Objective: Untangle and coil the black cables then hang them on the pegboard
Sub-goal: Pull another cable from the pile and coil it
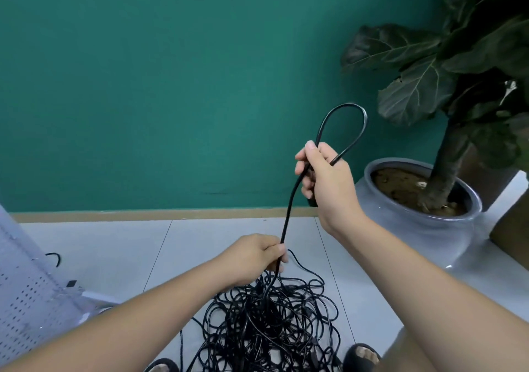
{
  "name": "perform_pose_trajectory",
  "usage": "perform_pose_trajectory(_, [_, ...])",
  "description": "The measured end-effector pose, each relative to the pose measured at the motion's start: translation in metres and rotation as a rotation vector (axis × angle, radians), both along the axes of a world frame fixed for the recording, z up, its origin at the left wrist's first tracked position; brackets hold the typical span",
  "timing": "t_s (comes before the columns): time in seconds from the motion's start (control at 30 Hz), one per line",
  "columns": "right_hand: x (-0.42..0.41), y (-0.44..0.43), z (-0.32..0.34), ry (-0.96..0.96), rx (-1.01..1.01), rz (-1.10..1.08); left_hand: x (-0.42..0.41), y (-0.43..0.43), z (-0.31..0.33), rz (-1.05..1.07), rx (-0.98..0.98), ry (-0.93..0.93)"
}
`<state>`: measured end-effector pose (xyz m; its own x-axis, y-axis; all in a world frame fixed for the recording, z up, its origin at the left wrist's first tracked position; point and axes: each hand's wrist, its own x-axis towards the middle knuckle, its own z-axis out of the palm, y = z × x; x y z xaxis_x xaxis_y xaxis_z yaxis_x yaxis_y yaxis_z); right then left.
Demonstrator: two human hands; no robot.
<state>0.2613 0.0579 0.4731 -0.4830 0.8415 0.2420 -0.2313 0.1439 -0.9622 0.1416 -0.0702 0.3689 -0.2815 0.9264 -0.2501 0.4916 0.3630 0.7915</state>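
Observation:
A tangled heap of black cables [269,323] lies on the grey tiled floor between my feet. One black cable [289,211] rises out of the heap. My left hand [257,257] pinches it just above the pile. Higher up, my right hand [323,176] grips the same cable, and a single loop [343,108] stands above its fingers. A white pegboard [25,294] leans at the left edge, with a black hook [55,257] near it.
A large grey pot [423,228] with a big-leaved plant [446,65] stands close on the right. A teal wall [171,85] with a wooden skirting board runs behind. My sandalled feet [362,354] flank the heap at the bottom.

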Motion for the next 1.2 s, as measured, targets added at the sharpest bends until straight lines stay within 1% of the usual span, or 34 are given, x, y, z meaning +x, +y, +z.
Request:
perform_pose_trajectory(0.03, [0.0, 0.0, -0.001, -0.011, 0.006, -0.016, 0.003, 0.0, 0.0, -0.009, 0.0, -0.025])
perform_pose_trajectory(0.1, [-0.001, 0.003, -0.004, -0.033, 0.044, -0.055, 0.009, -0.003, 0.006, -0.049, -0.002, -0.009])
perform_pose_trajectory(0.17, [-0.003, 0.006, -0.007, -0.089, 0.134, -0.114, 0.019, -0.007, 0.017, -0.1, 0.016, 0.086])
perform_pose_trajectory(0.3, [-0.005, 0.01, -0.015, -0.264, 0.305, -0.224, 0.029, -0.014, 0.043, -0.112, 0.167, 0.345])
perform_pose_trajectory(0.33, [-0.006, 0.012, -0.016, -0.314, 0.339, -0.245, 0.029, -0.016, 0.05, -0.114, 0.2, 0.378])
perform_pose_trajectory(0.4, [-0.009, 0.014, -0.018, -0.381, 0.387, -0.241, 0.025, -0.021, 0.063, -0.123, 0.259, 0.368])
perform_pose_trajectory(0.47, [-0.01, 0.013, -0.019, -0.404, 0.393, -0.15, 0.017, -0.024, 0.075, -0.133, 0.318, 0.344])
perform_pose_trajectory(0.53, [-0.009, 0.009, -0.021, -0.407, 0.342, 0.025, 0.007, -0.027, 0.086, -0.13, 0.392, 0.381])
perform_pose_trajectory(0.6, [-0.007, 0.001, -0.023, -0.368, 0.208, 0.237, 0.0, -0.031, 0.095, -0.091, 0.48, 0.41])
perform_pose_trajectory(0.7, [-0.005, -0.015, -0.018, -0.316, -0.078, 0.499, -0.006, -0.036, 0.107, 0.064, 0.566, 0.291])
perform_pose_trajectory(0.77, [-0.005, -0.022, -0.016, -0.28, -0.191, 0.624, -0.011, -0.036, 0.112, 0.159, 0.601, 0.284])
perform_pose_trajectory(0.83, [-0.003, -0.026, -0.016, -0.268, -0.178, 0.744, -0.016, -0.034, 0.115, 0.235, 0.582, 0.314])
perform_pose_trajectory(0.87, [-0.002, -0.027, -0.015, -0.282, -0.143, 0.784, -0.02, -0.033, 0.116, 0.264, 0.536, 0.345])
perform_pose_trajectory(0.97, [0.004, -0.024, -0.011, -0.38, 0.023, 0.788, -0.032, -0.029, 0.112, 0.296, 0.322, 0.468])
perform_pose_trajectory(1.0, [0.006, -0.023, -0.008, -0.4, 0.062, 0.782, -0.035, -0.028, 0.11, 0.291, 0.281, 0.475])
perform_pose_trajectory(1.07, [0.009, -0.017, -0.009, -0.411, 0.05, 0.752, -0.041, -0.026, 0.104, 0.224, 0.221, 0.403])
perform_pose_trajectory(1.2, [0.013, -0.005, -0.012, -0.386, -0.025, 0.6, -0.06, -0.023, 0.075, 0.01, 0.101, 0.108])
